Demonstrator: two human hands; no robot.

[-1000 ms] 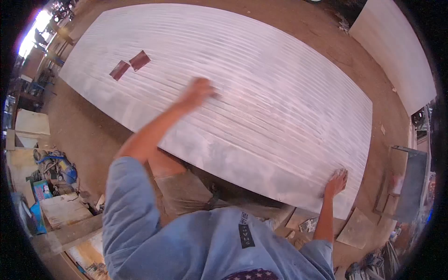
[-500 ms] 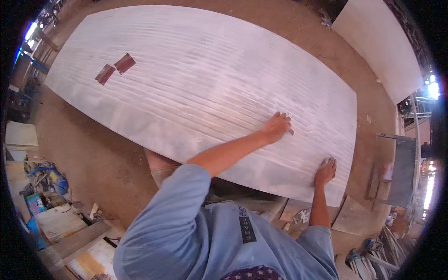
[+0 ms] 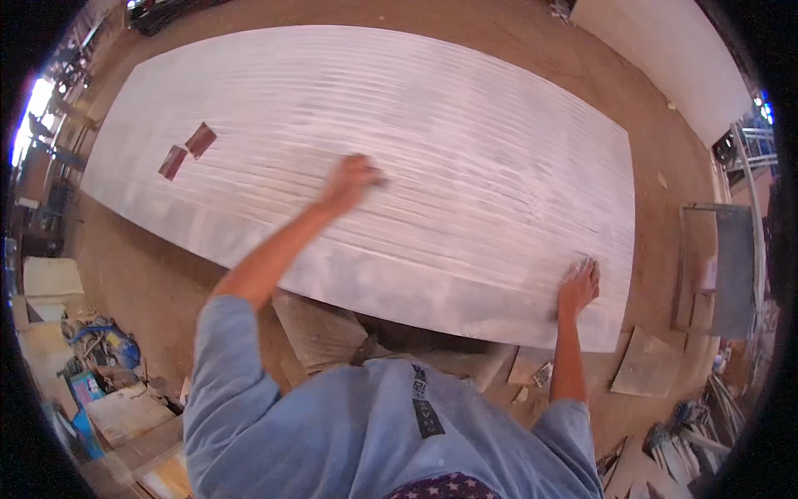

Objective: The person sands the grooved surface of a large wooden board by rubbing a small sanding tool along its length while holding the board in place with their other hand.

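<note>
A large white panel (image 3: pixel 465 274) with many long parallel grooves lies flat before me. My left hand (image 3: pixel 347 185) is over its middle, blurred by motion, with the fingers closed round a small dark piece of sandpaper (image 3: pixel 379 181) whose edge sticks out. Near the panel's right end rests my right hand (image 3: pixel 579 287), palm down with fingers stretched over the surface; whether anything lies beneath it is hidden. Two reddish-brown sandpaper pieces, one (image 3: pixel 200 140) higher and one (image 3: pixel 172 162) lower, lie on the left part of the panel.
Another pale sheet (image 3: pixel 665 62) leans at the upper right. A grey board in a frame (image 3: pixel 735 270) stands on the right. Tools with a blue part (image 3: pixel 125 349) and scraps clutter the lower left. A flat board (image 3: pixel 644 363) lies on the brown floor (image 3: pixel 166 241).
My left hand has swept left and away from me along the grooves, carrying the sandpaper. My right hand stays near the panel's right end. The camera view has shifted a little.
</note>
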